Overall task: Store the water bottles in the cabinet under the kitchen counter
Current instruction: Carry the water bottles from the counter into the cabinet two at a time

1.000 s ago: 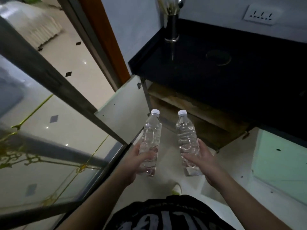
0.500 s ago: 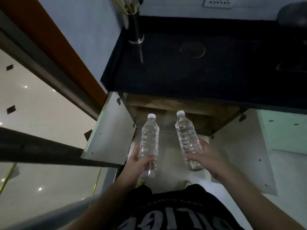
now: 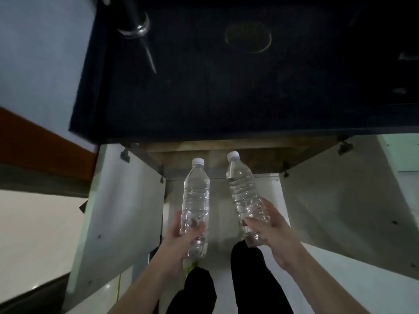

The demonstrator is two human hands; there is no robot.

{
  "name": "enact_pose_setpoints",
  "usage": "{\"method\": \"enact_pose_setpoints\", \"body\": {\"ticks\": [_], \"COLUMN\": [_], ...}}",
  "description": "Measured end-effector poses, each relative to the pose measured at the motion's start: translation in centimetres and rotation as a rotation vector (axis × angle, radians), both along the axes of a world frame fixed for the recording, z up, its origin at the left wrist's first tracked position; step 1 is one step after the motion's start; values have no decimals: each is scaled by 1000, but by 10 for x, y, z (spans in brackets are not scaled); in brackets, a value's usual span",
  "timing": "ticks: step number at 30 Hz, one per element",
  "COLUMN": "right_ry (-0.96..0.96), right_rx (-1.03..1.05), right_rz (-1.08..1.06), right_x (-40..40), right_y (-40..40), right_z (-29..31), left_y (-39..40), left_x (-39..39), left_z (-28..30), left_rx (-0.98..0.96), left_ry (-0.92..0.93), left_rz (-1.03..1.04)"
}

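No writing, label, brand, number or sign can be read here. The two water bottles [image 3: 196,200] [image 3: 246,198], held up in front of the open cabinet [image 3: 226,152], are clear plastic with plain white caps and carry no label band that shows. The dark counter [image 3: 226,87] above the cabinet bears only a faint round ring mark, not lettering. The pale cabinet doors either side of the cabinet opening show only small dark screw dots.
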State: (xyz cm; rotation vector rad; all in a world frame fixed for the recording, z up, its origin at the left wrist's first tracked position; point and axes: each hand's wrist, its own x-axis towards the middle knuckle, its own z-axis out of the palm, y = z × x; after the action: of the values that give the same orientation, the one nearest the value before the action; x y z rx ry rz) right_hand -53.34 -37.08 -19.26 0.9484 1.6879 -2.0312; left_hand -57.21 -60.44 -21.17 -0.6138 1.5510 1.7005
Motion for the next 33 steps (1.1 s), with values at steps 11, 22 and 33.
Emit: {"method": "enact_pose_setpoints", "body": {"ticks": [11, 22, 33], "right_ry": [169, 431, 567], "right_rx": [28, 123, 138], "right_rz": [-223, -182, -18], "right_x": [-88, -157, -167], "right_y": [29, 66, 97], "right_z": [-144, -241, -291], "left_y": [64, 99, 100], "left_x": [-112, -183, -212], "left_z": [-140, -239, -290], "left_rx": [34, 165, 258], "left_ry": [202, 424, 797], "left_rz": [-25, -44, -316]}}
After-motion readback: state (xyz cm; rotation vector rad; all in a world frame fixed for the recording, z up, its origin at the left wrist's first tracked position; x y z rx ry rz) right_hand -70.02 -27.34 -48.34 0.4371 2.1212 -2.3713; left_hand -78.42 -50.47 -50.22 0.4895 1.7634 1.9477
